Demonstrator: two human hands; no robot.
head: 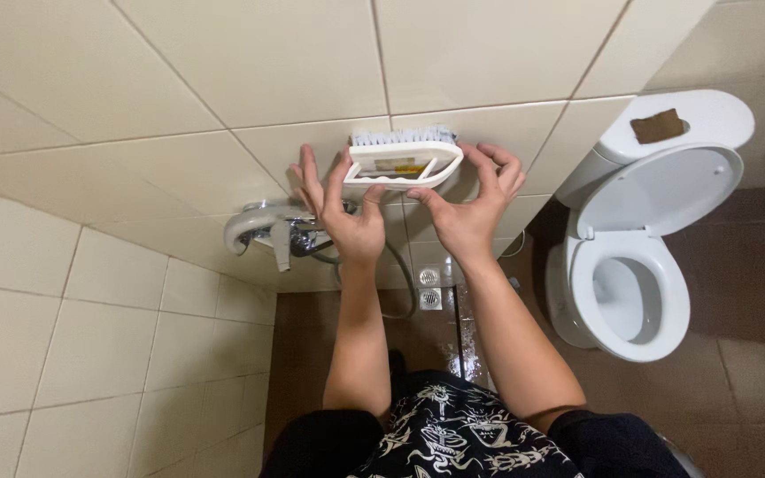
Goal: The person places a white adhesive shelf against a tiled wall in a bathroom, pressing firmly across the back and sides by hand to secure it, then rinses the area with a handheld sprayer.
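Observation:
A white scrub brush (405, 162) with pale bristles is pressed bristle-side against the cream tiled wall (223, 80). My left hand (340, 212) grips its left end, fingers spread upward along the wall. Its right end is held by my right hand (473, 205), thumb under the handle and fingers curled over the far edge. Both forearms reach up from my lap, where dark patterned shorts (453, 434) show.
A chrome wall tap (267, 232) with a hose sits just left of and below my left hand. A white toilet (639, 265) with its lid raised stands to the right. Two floor drains (429, 288) lie in the brown tiled floor (754, 354).

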